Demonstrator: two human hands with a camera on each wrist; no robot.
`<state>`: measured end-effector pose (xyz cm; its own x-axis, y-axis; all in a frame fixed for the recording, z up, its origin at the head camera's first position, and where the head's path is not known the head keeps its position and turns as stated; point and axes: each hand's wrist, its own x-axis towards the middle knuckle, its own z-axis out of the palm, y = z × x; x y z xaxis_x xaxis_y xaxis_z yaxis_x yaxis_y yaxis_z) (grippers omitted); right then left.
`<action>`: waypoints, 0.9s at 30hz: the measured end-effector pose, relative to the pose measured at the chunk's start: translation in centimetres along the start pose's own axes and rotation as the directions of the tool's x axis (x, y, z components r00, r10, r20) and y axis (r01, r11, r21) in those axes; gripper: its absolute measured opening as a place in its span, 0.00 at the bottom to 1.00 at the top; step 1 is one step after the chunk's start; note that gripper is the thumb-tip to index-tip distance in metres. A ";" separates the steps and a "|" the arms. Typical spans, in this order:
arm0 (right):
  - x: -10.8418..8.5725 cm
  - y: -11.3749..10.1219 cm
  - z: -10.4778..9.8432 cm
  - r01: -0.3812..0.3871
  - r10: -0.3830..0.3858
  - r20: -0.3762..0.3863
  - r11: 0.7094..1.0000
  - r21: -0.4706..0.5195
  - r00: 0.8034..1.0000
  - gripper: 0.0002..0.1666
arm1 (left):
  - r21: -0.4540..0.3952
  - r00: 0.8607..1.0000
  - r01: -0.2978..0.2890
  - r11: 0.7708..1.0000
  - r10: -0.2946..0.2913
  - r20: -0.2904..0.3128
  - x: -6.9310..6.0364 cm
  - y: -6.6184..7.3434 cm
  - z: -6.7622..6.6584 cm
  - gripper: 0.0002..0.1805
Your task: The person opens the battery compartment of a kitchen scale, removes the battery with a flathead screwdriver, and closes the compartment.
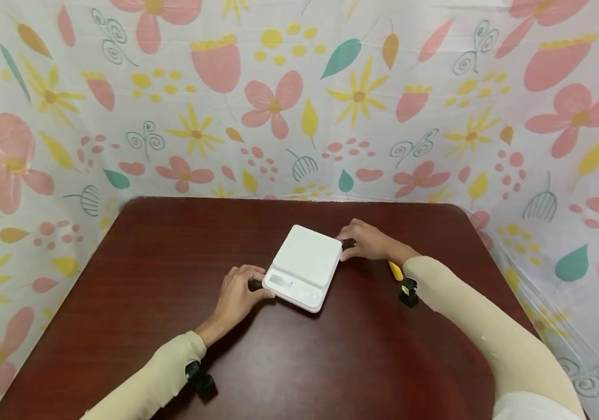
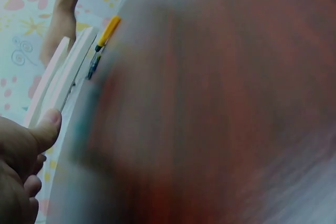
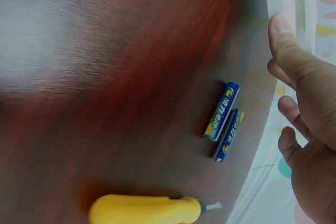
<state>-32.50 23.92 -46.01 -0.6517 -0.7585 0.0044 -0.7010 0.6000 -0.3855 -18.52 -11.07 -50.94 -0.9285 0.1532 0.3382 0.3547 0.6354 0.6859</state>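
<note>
A white kitchen scale (image 1: 307, 256) with a small display faces up at the table's middle, turned at a slant. My left hand (image 1: 238, 294) grips its near left corner, thumb along the edge in the left wrist view. At the far right side my right hand (image 1: 367, 240) holds the opposite edge; its thumb (image 3: 283, 30) lies against the white rim in the right wrist view. Whether the scale touches the table, I cannot tell. Two blue and yellow batteries (image 3: 222, 111) lie side by side near my right hand. Beside them is a yellow-handled screwdriver (image 3: 147, 209).
The dark red-brown table (image 1: 173, 245) has rounded far corners. A white sheet (image 1: 299, 105) printed with flowers and leaves hangs behind it and along both sides. In the head view, my right forearm partly covers the screwdriver.
</note>
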 end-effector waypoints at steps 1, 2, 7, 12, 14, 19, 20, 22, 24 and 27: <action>0.2 0.2 0.0 0.006 -0.006 0.009 1.000 -0.001 1.000 0.20 | 0.005 1.000 0.011 1.000 -0.011 -0.006 -0.3 0.2 0.2 0.19; 0.5 0.3 0.0 0.012 -0.012 0.019 1.000 0.003 1.000 0.20 | 0.013 1.000 0.024 1.000 -0.023 -0.009 -0.5 0.3 0.4 0.19; 1.5 1.0 0.4 0.041 -0.041 0.069 0.999 0.003 0.997 0.19 | 0.038 0.996 0.091 0.995 -0.091 0.002 -1.5 0.9 1.2 0.18; 1.6 1.4 1.1 0.045 -0.042 0.079 0.999 -0.028 0.996 0.21 | 0.083 0.995 0.100 0.992 -0.101 0.012 -1.8 1.4 1.7 0.20; 1.6 1.5 1.4 0.055 -0.051 0.068 0.997 -0.057 0.996 0.21 | 0.118 0.996 0.085 0.989 -0.088 0.016 -1.8 1.5 1.9 0.21; 1.8 1.4 1.7 0.059 -0.052 0.054 0.991 -0.120 0.997 0.19 | 0.187 0.999 0.038 0.982 -0.044 0.030 -2.1 1.5 2.3 0.22; 1.9 1.4 1.7 0.056 -0.050 0.055 0.990 -0.128 0.997 0.18 | 0.194 0.999 0.027 0.981 -0.033 0.029 -2.1 1.5 2.3 0.21; 2.1 1.3 1.6 0.062 -0.055 0.053 0.987 -0.148 0.997 0.17 | 0.206 0.999 0.009 0.979 -0.016 0.029 -2.1 1.5 2.3 0.21; 2.2 1.4 1.5 0.067 -0.060 0.045 0.984 -0.164 0.997 0.17 | 0.220 0.999 -0.013 0.975 0.005 0.034 -2.0 1.5 2.3 0.21; 2.2 1.5 1.4 0.074 -0.069 0.033 0.980 -0.183 0.997 0.16 | 0.249 0.998 -0.037 0.968 0.025 0.051 -1.6 1.6 2.2 0.21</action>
<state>-34.57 22.75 -47.86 -0.5916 -0.8063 0.0001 -0.7886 0.5786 -0.2083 -16.67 -8.67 -51.82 -0.9239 0.2071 0.3218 0.3498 0.7978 0.4910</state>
